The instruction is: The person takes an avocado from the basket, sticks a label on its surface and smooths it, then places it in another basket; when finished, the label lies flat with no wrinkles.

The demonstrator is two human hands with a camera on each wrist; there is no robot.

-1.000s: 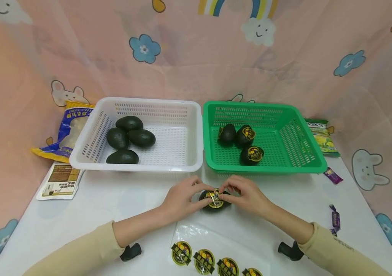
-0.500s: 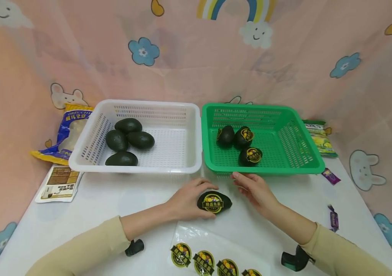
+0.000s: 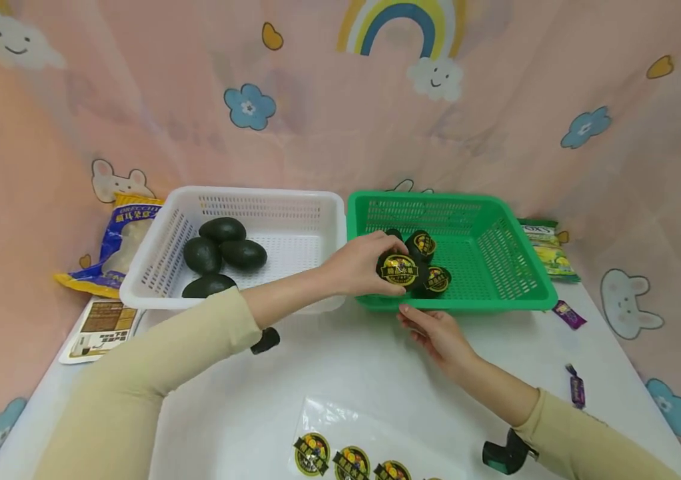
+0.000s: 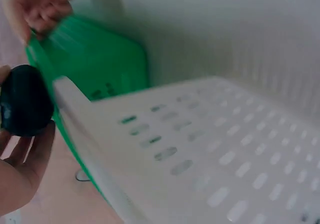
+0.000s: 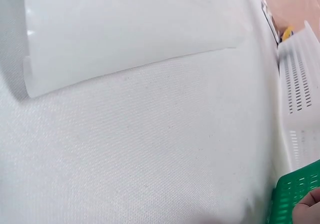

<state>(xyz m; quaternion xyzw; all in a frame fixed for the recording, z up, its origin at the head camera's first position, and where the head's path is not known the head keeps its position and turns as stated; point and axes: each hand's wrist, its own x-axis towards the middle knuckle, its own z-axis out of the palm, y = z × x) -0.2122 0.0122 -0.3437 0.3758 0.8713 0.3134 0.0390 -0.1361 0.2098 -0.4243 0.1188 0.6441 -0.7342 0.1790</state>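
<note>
Over the near-left corner of the green basket (image 3: 499, 257), the left hand (image 3: 357, 265) holds a dark avocado (image 3: 397, 269), its grip curled round the fruit from the left side. The avocado is egg-shaped with a matte, near-black skin, and a round black-and-yellow sticker (image 3: 399, 271) sits on the face turned toward the head camera. In the left wrist view the same fruit shows as a smooth dark ball (image 4: 25, 101) cupped against the palm. It hangs just above the basket's floor, beside two stickered avocados (image 3: 432, 263) already lying inside. The basket is glossy green plastic, rectangular, with slotted walls and a mesh floor. The right hand (image 3: 436, 333) rests relaxed, its grip holding nothing, fingertips at the basket's front rim. To the left stands a white basket (image 3: 292, 200) of the same perforated make, holding bare avocados (image 3: 223, 247). On the white counter (image 3: 340, 360) lies a clear, shiny sticker sheet (image 3: 340, 433).
</note>
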